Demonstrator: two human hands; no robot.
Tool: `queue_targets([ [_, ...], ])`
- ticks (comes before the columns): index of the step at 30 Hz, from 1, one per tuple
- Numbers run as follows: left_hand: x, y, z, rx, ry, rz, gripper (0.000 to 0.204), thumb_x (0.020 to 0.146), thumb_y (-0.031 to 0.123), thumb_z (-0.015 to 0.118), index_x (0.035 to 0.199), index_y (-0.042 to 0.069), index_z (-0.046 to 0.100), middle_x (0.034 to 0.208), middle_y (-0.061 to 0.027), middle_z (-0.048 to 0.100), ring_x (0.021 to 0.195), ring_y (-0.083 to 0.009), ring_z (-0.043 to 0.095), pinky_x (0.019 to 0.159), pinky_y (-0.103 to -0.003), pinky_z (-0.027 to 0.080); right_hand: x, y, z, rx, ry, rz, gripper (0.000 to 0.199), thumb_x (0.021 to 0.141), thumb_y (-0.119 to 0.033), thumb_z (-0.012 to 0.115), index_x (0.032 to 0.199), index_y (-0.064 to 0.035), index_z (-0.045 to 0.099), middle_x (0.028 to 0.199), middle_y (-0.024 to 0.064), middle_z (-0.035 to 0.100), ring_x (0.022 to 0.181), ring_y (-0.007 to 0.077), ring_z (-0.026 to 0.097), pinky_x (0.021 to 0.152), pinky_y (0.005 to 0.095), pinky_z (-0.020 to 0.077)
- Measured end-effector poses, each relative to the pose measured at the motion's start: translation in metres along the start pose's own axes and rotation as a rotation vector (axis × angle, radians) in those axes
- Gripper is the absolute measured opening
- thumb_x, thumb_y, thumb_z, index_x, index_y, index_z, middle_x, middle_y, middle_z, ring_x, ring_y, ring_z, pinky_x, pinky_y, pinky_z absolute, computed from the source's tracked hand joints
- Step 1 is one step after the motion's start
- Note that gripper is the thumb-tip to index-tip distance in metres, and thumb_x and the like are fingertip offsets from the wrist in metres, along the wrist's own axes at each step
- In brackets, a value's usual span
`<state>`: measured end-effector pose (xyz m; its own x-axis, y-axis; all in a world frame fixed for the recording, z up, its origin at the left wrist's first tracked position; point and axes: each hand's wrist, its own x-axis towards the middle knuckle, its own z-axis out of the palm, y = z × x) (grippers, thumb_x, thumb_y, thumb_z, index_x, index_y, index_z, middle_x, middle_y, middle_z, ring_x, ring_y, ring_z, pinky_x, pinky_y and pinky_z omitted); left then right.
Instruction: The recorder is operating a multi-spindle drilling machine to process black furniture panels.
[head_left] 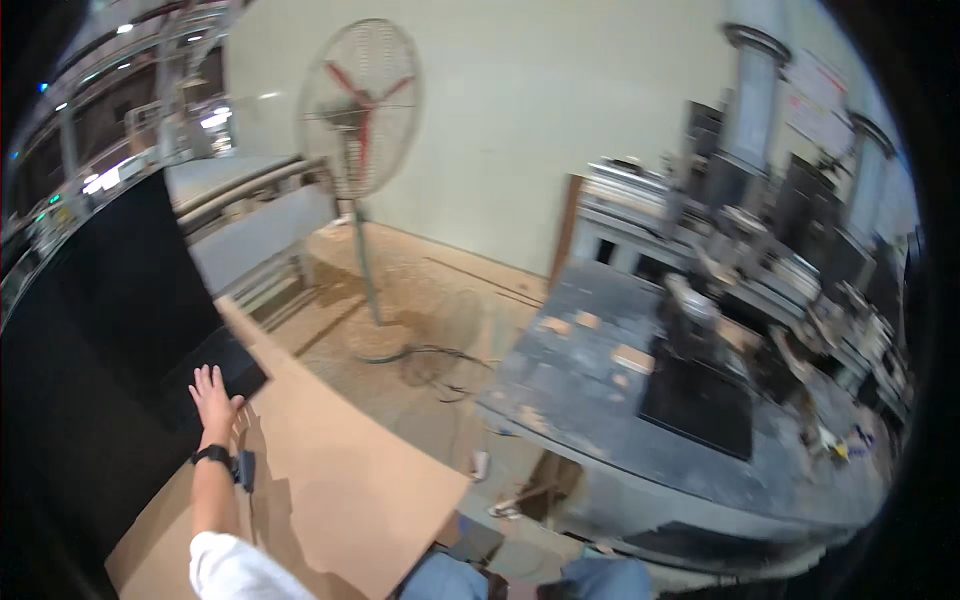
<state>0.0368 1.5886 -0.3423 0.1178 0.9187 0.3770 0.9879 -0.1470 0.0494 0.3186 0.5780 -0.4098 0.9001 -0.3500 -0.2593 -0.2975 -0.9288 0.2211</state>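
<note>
My left hand [212, 402] lies palm down with its fingers apart on a black panel [232, 365], near the panel's lower right end. That panel rests against a tall stretch of black board [100, 300] that fills the left side. Under and beside it spreads a light brown board [340, 470] with a smooth face. Next to my wrist, which wears a black band, is a small dark blue-grey object [245, 470] whose kind I cannot make out. My right hand is out of view.
A grey machine table [570, 390] stands at the right, bearing a black panel [700, 405], several wood offcuts [632, 358] and machine heads [690, 310]. A pedestal fan [365, 110] stands by the wall. Cables [440, 365] and sawdust lie on the floor [440, 290]. A roller conveyor [260, 200] is behind the boards.
</note>
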Motion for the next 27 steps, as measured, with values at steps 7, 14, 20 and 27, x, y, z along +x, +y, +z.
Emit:
queue_targets([
  [7,-0.17,0.354,-0.125,-1.061,0.081,1.285,0.049,0.067,0.012,0.077,0.113,0.008,0.06,0.11,-0.0108,0.06,0.114,-0.0321,0.052,0.098,-0.047,0.04,-0.041,-0.028,-0.022,0.476,0.292,0.097,0.052,0.09,-0.011,0.052,0.14,-0.0055,0.038,0.135,0.0211,0.046,0.126,0.0347,0.044,0.109,0.0379,0.0325],
  [14,-0.349,0.557,-0.132,-0.71,-0.166,1.448,0.082,0.085,0.064,0.05,0.14,0.004,0.04,0.144,-0.0145,0.04,0.137,-0.0353,0.03,0.113,-0.054,0.019,-0.042,-0.027,-0.083,0.606,1.013,-0.398,0.048,0.082,-0.001,0.062,0.129,-0.0019,0.053,0.12,0.0193,0.061,0.11,0.0343,0.059,0.097,0.0372,0.0466],
  [20,-0.366,0.521,-0.155,-0.824,-0.083,1.536,0.083,0.076,0.062,0.062,0.127,-0.002,0.049,0.12,-0.0188,0.052,0.118,-0.036,0.045,0.106,-0.048,0.031,-0.008,-0.126,-0.202,0.455,1.032,-0.82,0.046,0.067,0.004,0.053,0.11,-0.0083,0.065,0.113,0.0101,0.066,0.11,0.0325,0.06,0.096,0.0461,0.0445],
  [27,-0.311,0.321,-0.147,-0.742,0.277,1.81,0.028,0.075,0.016,0.059,0.102,0.014,0.058,0.083,-0.0026,0.051,0.082,-0.0186,0.054,0.07,-0.031,0.043,0.084,-0.285,-0.224,0.26,0.926,-1.067,0.047,0.07,-0.008,0.068,0.116,-0.0155,0.062,0.12,0.0021,0.063,0.117,0.0266,0.054,0.098,0.0474,0.0439],
])
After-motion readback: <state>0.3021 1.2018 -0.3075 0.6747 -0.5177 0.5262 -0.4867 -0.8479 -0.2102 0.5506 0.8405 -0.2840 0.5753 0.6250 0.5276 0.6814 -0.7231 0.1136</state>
